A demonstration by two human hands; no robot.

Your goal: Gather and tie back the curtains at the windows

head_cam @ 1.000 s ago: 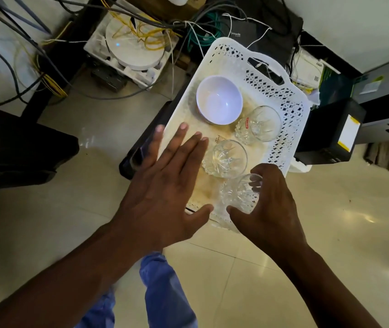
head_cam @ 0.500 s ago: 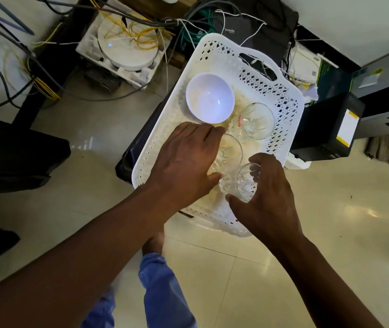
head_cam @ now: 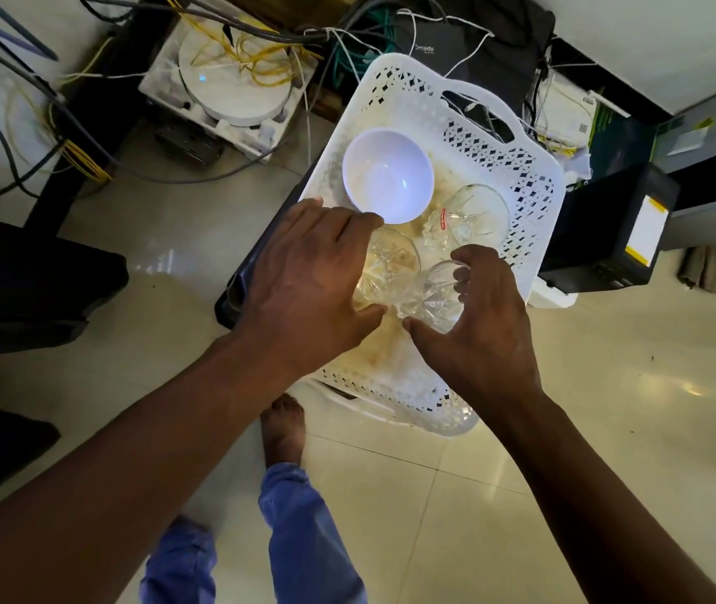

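No curtain or window is in view. A white perforated plastic tray [head_cam: 522, 176] sits below me, holding a white bowl [head_cam: 386, 180] and three cut-glass tumblers. My left hand [head_cam: 308, 281] curls around the middle glass [head_cam: 391, 268], fingers over its far side and thumb at its near side. My right hand [head_cam: 482, 324] grips the nearest glass [head_cam: 434, 294], fingertips over the rim and thumb under its base. A third glass [head_cam: 467, 220] with a red label lies tilted beside the bowl.
The tray rests on a dark object [head_cam: 238, 289] above the tiled floor [head_cam: 609, 407]. A white round device [head_cam: 234, 80] with yellow cables stands at the back left. A black box [head_cam: 613, 233] sits right of the tray. My bare foot [head_cam: 284, 425] is below the tray.
My left hand dropped from hovering flat over the tray and closed around the middle glass. My right hand kept its grip on the nearest glass.
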